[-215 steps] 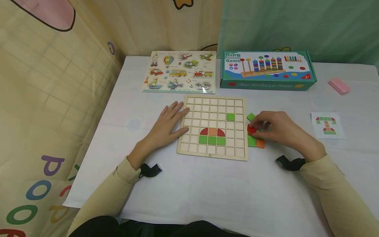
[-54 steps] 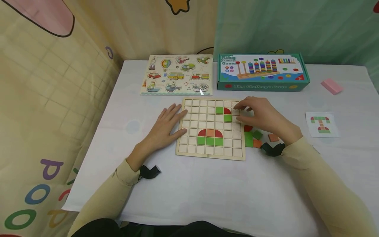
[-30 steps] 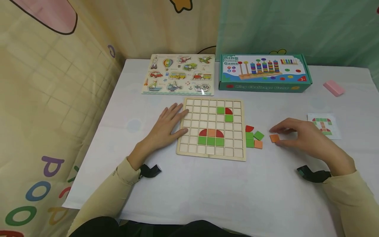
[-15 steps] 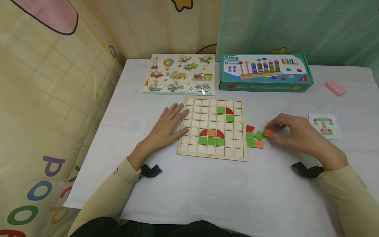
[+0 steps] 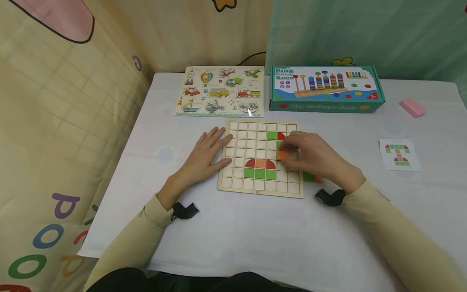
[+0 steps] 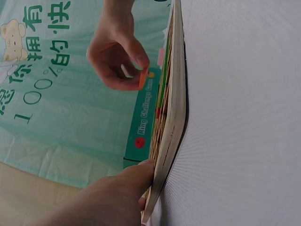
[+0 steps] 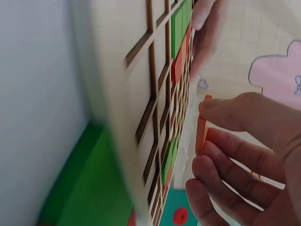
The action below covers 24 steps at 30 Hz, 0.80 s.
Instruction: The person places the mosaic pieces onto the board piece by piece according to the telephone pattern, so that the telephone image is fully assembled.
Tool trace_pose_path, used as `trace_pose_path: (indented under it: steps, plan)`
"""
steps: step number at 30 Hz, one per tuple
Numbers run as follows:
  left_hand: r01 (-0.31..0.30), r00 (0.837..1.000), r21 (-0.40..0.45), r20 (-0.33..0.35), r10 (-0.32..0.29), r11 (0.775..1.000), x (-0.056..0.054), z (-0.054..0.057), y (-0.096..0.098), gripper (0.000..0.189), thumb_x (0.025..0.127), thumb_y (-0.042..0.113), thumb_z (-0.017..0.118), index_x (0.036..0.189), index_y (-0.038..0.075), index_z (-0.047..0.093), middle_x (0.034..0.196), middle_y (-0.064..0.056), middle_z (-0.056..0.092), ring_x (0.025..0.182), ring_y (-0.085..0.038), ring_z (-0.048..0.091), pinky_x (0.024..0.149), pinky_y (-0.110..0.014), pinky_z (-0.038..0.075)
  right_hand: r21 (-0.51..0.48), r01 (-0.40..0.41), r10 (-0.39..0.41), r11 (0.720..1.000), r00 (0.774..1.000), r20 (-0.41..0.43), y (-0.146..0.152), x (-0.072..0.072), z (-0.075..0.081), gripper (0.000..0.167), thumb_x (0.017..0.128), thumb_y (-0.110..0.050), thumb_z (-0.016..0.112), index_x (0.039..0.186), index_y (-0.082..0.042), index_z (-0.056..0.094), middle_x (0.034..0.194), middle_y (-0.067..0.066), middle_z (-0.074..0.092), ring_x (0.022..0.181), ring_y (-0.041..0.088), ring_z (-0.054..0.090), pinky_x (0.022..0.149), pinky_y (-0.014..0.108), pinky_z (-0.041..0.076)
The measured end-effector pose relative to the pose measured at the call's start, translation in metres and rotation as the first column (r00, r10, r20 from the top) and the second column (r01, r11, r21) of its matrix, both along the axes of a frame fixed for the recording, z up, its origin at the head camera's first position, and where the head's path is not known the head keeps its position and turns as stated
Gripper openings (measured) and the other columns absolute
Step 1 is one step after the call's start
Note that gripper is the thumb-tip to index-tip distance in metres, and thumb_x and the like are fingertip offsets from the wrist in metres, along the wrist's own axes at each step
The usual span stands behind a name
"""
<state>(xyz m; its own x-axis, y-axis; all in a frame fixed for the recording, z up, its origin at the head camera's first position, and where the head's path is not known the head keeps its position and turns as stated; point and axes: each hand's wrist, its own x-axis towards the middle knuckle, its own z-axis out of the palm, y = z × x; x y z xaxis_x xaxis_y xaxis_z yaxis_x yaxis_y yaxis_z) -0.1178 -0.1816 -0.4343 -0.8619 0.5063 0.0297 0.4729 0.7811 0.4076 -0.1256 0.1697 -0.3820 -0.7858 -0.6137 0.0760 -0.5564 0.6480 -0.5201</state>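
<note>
My right hand (image 5: 321,156) pinches an orange square tile (image 5: 281,155) between thumb and fingers. In the right wrist view, the tile (image 7: 202,127) stands on edge above the wooden grid board (image 5: 251,144). My left hand (image 5: 202,156) rests at the board's left edge, fingers spread; its thumb touches the frame in the left wrist view. Near the board's bottom lie three green squares (image 5: 260,174) in a row, topped by an orange square (image 5: 260,163) between red quarter-round tiles (image 5: 250,163). Another green square (image 5: 271,136) and red quarter-round tile (image 5: 281,136) sit upper right, partly behind my fingers.
Loose tiles, including a green one (image 5: 308,177), lie right of the board, mostly hidden under my right hand. A pattern card (image 5: 390,162) is farther right. Behind are a picture puzzle (image 5: 222,103), the green Ring Challenge Game box (image 5: 324,106) and a pink block (image 5: 412,108).
A red quarter-round and a green tile joined the board's upper right earlier. My right hand then picked up an orange square beside the board and carried it left over the grid. Left hand stayed.
</note>
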Motion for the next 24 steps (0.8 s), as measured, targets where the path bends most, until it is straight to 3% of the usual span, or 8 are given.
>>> trace_pose_path:
  steps: [11, 24]
  plan:
    - [-0.005, 1.0, 0.005, 0.003, 0.005, 1.0, 0.0, 0.0, -0.001, 0.072, 0.104, 0.048, 0.06, 0.165, 0.017, 0.036, 0.176, -0.011, 0.02, 0.165, -0.032, 0.008, 0.134, -0.053, 0.003, 0.06, 0.004, -0.008, 0.998, 0.998, 0.056, -0.047, -0.018, -0.001, 0.022, 0.089, -0.015, 0.082, 0.109, -0.01, 0.075, 0.1, 0.003, 0.072, 0.091, 0.022, 0.063, 0.087, 0.041, 0.054]
    - [0.008, 1.0, 0.015, -0.018, -0.008, 1.0, 0.0, 0.001, 0.001, 0.072, 0.104, 0.045, 0.063, 0.164, 0.015, 0.038, 0.175, -0.014, 0.022, 0.165, -0.034, 0.011, 0.134, -0.054, 0.005, 0.065, -0.036, 0.032, 0.997, 0.998, 0.06, -0.051, -0.017, -0.008, 0.022, 0.091, -0.016, 0.083, 0.111, -0.008, 0.077, 0.103, 0.005, 0.073, 0.092, 0.022, 0.065, 0.088, 0.042, 0.055]
